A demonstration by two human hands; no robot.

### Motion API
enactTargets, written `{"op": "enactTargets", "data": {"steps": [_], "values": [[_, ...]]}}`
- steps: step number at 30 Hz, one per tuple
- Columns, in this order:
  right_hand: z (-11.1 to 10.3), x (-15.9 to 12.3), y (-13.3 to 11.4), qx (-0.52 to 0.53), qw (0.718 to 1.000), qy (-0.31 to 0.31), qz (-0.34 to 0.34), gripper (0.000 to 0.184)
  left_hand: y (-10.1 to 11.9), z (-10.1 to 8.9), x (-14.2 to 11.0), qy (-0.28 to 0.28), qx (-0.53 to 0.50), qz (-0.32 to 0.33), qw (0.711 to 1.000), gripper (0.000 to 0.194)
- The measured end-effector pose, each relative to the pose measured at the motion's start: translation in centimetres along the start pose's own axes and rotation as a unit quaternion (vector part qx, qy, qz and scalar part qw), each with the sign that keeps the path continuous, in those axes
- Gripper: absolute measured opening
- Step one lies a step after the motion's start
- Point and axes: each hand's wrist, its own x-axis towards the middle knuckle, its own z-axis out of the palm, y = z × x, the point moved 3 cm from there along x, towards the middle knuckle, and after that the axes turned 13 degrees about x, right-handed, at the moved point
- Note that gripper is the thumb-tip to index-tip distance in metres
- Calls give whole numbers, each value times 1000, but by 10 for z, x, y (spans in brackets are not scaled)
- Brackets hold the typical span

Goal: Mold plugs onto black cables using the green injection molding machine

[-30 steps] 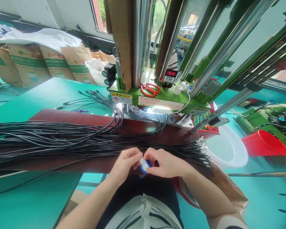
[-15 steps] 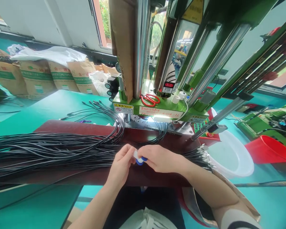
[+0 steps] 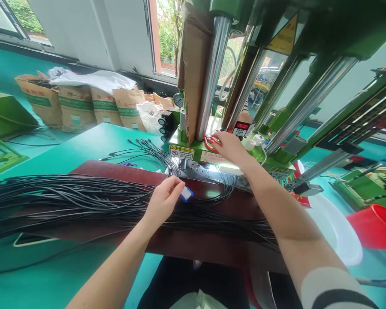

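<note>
My left hand is closed, pinching a small white piece with blue edges between thumb and fingertips, above the bundle of black cables. I cannot make out its exact kind. My right hand is stretched forward to the green machine base, its fingers closed at the red handles of a pair of scissors. The fingers cover part of the handles, and the blades are hidden. Black cables lie in a thick bundle across the dark red board under my left hand.
The green press with upright steel columns stands ahead, cable ends running into its lower plate. Paper sacks stand at the back left. A white tub and a red bucket are at the right.
My right hand has left the white and blue piece and moved forward to the scissors on the machine. My left hand still holds the piece. The view has shifted left.
</note>
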Motion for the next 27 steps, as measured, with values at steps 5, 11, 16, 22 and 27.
{"op": "enactTargets", "data": {"steps": [5, 11, 16, 22, 27], "values": [[2, 35, 8, -126, 985, -103, 51, 24, -1, -7, 5, -46, 4, 11, 999, 23], [-29, -41, 16, 33, 997, -70, 11, 33, -6, -4, 4, -128, 43, 34, 990, 26], [-5, -136, 2, 226, 945, -235, -12, 50, -1, 16, 2, -207, 41, 60, 976, 26], [32, -171, 11, 234, 934, -271, -10, 58, 9, 40, -11, -258, 53, 76, 962, 26], [42, -172, 19, 233, 924, -298, -53, 52, 15, 56, -20, -296, 44, 82, 951, 23]]}}
